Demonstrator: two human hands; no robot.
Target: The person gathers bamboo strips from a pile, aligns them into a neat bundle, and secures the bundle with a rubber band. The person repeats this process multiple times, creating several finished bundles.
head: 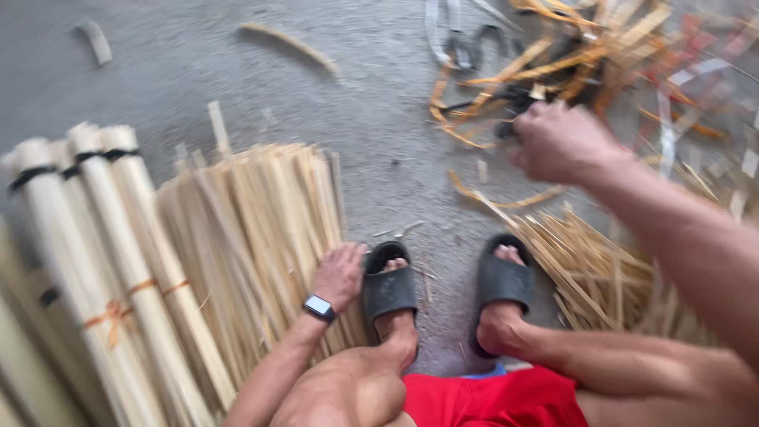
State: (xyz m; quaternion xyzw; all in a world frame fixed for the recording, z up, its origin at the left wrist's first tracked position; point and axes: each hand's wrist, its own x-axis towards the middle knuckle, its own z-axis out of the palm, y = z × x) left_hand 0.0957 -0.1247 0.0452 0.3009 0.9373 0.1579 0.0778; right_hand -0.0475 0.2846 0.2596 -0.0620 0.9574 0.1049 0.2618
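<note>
Single head-worn view, steeply downward and close over knees, sandalled feet [443, 289] and concrete floor [237, 71].

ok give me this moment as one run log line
left hand on loose strips | right hand closed, reaching into scrap pile | tied bundles at left

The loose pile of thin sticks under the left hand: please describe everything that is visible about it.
The loose pile of thin sticks lies flat on the grey floor, fanned slightly. The sticks are pale, straw-coloured, flat and narrow, looking like split bamboo or cane. The left hand rests on its near right edge. Tied round bundles lie along its left side, and a black sandal is beside its right.
</note>
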